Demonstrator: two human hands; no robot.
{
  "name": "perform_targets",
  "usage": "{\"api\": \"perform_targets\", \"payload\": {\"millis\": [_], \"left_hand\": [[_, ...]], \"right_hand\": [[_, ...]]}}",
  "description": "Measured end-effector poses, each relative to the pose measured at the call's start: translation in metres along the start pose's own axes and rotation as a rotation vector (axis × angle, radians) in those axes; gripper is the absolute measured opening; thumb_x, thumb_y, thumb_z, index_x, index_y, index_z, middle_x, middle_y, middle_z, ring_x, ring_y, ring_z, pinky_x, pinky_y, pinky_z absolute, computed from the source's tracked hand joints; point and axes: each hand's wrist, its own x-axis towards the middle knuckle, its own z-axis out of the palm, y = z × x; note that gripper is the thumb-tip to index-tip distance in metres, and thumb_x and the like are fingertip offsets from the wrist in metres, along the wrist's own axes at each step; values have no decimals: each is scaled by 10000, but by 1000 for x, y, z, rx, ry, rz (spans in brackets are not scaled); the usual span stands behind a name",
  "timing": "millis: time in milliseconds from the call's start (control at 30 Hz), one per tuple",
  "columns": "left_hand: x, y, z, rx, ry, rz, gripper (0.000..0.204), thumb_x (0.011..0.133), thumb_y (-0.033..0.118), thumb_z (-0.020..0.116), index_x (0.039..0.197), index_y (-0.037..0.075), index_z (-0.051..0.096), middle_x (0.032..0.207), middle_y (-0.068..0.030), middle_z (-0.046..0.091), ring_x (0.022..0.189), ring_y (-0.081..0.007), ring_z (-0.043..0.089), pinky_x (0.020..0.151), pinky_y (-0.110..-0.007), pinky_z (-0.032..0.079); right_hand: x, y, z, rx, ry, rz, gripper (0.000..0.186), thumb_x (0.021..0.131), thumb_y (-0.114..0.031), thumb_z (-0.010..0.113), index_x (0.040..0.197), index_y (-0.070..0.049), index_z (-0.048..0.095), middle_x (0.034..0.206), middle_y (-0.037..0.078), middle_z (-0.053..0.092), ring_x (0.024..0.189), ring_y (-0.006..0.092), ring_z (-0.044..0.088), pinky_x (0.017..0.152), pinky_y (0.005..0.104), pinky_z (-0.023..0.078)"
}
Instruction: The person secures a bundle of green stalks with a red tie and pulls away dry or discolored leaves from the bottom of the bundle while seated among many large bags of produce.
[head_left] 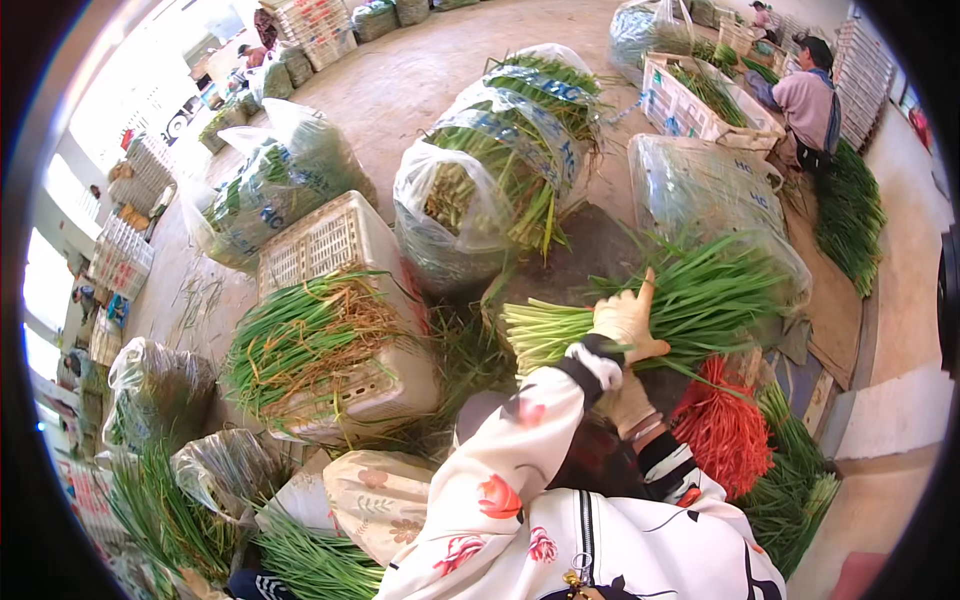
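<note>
- Your left hand (628, 322), gloved, lies on top of the chive bunch (660, 310); fingers curled over the stalks, one finger raised. This pins the bunch so the stalks stay aligned.
- Your right hand (630, 402) sits under the bunch, mostly hidden; its finger state cannot be told.
- The bunch is held in the air above the floor, pale root ends to your left, leaves fanned right.
- Red ties (722, 425) lie just right of your right hand, within reach.
- The crate (340, 240) to your left carries loose chives (300, 340) on top.
</note>
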Motion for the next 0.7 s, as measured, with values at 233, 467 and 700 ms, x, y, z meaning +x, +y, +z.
{"api": "perform_targets", "payload": {"millis": [233,467,700], "left_hand": [[2,-127,33,-1104,7,228,493,810,-29,561,1295,36,505,1291,-121,544,1218,-221,487,1015,-311,377],[-32,-214,35,-387,258,-332,557,878,336,572,1321,16,463,1296,-158,524,1219,-251,481,1005,-309,370],[-16,-184,38,-396,-56,-288,418,809,359,579,1037,18,656,1026,-183,657,1008,-317,610,879,-352,455]], "right_hand": [[-83,22,-38,-802,217,72,269,966,-244,472,1062,-35,613,964,64,655,841,143,619,714,264,513],[-77,-4,19,-1384,257,-627,75,875,-73,604,914,-17,636,851,65,681,715,138,619,653,257,497],[-48,-10,34,-1598,304,-858,255,766,-9,675,1010,-68,629,929,96,669,836,233,648,740,294,500]]}}
